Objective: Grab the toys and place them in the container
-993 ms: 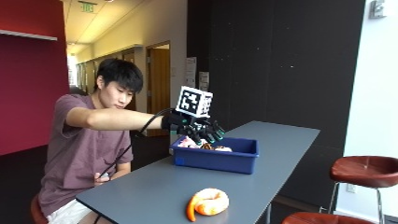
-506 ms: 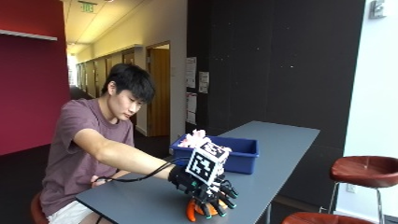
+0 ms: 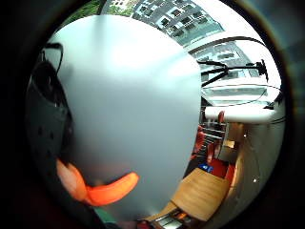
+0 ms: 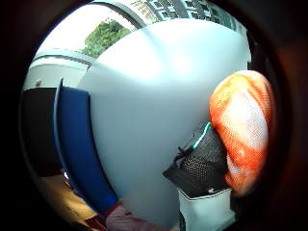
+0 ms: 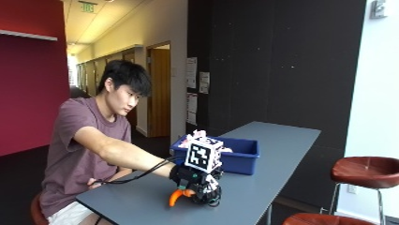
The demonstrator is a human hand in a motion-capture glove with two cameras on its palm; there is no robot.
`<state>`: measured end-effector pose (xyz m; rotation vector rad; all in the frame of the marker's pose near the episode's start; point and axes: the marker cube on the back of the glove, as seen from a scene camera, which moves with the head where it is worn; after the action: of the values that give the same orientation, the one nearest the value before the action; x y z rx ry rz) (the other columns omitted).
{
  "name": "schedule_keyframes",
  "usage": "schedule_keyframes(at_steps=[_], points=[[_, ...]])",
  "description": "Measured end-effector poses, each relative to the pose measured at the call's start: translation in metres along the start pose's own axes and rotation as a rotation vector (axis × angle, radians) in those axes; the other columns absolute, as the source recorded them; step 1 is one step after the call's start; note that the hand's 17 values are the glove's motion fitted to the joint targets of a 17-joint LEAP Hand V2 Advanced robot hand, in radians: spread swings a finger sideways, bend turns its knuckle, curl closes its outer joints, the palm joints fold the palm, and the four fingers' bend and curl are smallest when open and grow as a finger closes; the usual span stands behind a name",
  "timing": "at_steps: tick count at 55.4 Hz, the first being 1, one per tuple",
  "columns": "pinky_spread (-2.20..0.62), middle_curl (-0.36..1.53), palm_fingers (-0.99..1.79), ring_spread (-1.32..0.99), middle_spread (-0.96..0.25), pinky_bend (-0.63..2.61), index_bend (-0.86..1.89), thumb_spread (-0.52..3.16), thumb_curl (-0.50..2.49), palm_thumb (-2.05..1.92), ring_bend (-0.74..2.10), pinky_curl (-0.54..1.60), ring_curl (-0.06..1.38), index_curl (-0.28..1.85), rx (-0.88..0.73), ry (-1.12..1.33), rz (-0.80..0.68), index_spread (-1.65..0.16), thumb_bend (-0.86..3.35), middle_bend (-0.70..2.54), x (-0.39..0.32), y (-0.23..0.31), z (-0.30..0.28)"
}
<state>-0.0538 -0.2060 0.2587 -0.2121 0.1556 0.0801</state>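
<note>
1. Dark wall panels and a long corridor back a grey rectangular table point(image 5: 274, 154), where a person sits on the side away from the panels.
2. On it, toward the far end, stands a blue plastic bin point(image 5: 240, 157) with pale toys heaped in it.
3. At the near end, the black-gloved right hand point(image 5: 198, 183) is down on the tabletop over an orange and white mesh-textured soft toy point(image 4: 243, 127) with a curved orange tail point(image 3: 112, 188).
4. From the thumb-side palm view the toy sits right against the palm with fingers beside it; it looks gripped, though I can't be sure the fingers close fully.
5. My guess is that it is light, plush and squashy, not fragile or slippery; the rounded body is the place to hold, as the thin tail would flop.
6. The bare hand is hidden.
</note>
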Motion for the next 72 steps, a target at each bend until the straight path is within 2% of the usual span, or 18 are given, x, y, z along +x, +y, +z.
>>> schedule_keyframes(at_steps=[1,2,3,8,19,37,43,46,54,58,62,65,69,72], points=[[-0.30,0.43,0.83,-0.31,-0.14,1.16,0.11,1.41,0.31,0.26,1.28,0.45,0.60,0.08,-0.007,0.009,0.007,-0.19,0.13,0.62,-0.001,0.001,-0.004],[-0.31,0.48,1.01,-0.32,-0.15,1.22,0.20,1.35,0.35,0.33,1.33,0.50,0.64,0.11,-0.017,0.016,0.014,-0.20,0.16,0.71,-0.002,0.001,-0.009],[-0.33,0.49,1.07,-0.33,-0.16,1.22,0.22,1.33,0.36,0.35,1.33,0.49,0.64,0.11,-0.027,0.021,0.020,-0.21,0.16,0.75,-0.003,0.003,-0.017],[-0.37,0.59,1.18,-0.35,-0.20,1.23,0.38,1.25,0.42,0.38,1.39,0.54,0.69,0.15,-0.027,0.012,0.021,-0.23,0.15,0.94,-0.012,0.010,-0.055],[-0.42,0.74,1.10,-0.38,-0.23,1.26,0.68,1.12,0.52,0.40,1.46,0.61,0.75,0.27,0.070,-0.012,-0.016,-0.26,0.11,1.14,-0.047,0.026,-0.137],[-0.45,0.86,0.99,-0.39,-0.24,1.32,0.87,1.02,0.65,0.42,1.54,0.69,0.79,0.43,0.217,-0.024,-0.115,-0.26,0.06,1.23,-0.146,0.049,-0.232],[-0.45,0.89,0.96,-0.38,-0.24,1.33,0.90,0.99,0.69,0.42,1.56,0.71,0.79,0.48,0.237,-0.053,-0.302,-0.26,0.05,1.25,-0.194,0.062,-0.250],[-0.45,0.90,0.95,-0.38,-0.24,1.33,0.91,0.99,0.71,0.42,1.58,0.72,0.80,0.51,0.243,-0.065,-0.344,-0.25,0.04,1.26,-0.212,0.064,-0.255],[-0.45,0.93,0.92,-0.38,-0.24,1.35,0.92,0.97,0.75,0.43,1.60,0.74,0.80,0.57,0.252,-0.081,-0.251,-0.25,0.02,1.28,-0.251,0.060,-0.264],[-0.45,0.94,0.91,-0.37,-0.24,1.36,0.93,0.97,0.77,0.43,1.62,0.75,0.80,0.60,0.264,-0.031,-0.264,-0.25,0.02,1.28,-0.260,0.057,-0.263],[-0.45,0.95,0.90,-0.37,-0.24,1.37,0.92,0.96,0.79,0.43,1.63,0.76,0.80,0.64,0.261,-0.052,-0.340,-0.24,0.01,1.29,-0.273,0.058,-0.264],[-0.45,0.95,0.89,-0.37,-0.24,1.37,0.92,0.96,0.80,0.43,1.64,0.77,0.80,0.66,0.264,-0.079,-0.274,-0.24,0.00,1.29,-0.289,0.056,-0.265],[-0.45,0.96,0.88,-0.36,-0.24,1.38,0.91,0.96,0.82,0.43,1.65,0.77,0.80,0.69,0.292,-0.044,-0.341,-0.25,0.00,1.30,-0.301,0.055,-0.261],[-0.45,0.96,0.87,-0.36,-0.24,1.38,0.90,0.96,0.83,0.43,1.66,0.78,0.80,0.72,0.304,-0.063,-0.307,-0.24,-0.01,1.31,-0.314,0.053,-0.259]])
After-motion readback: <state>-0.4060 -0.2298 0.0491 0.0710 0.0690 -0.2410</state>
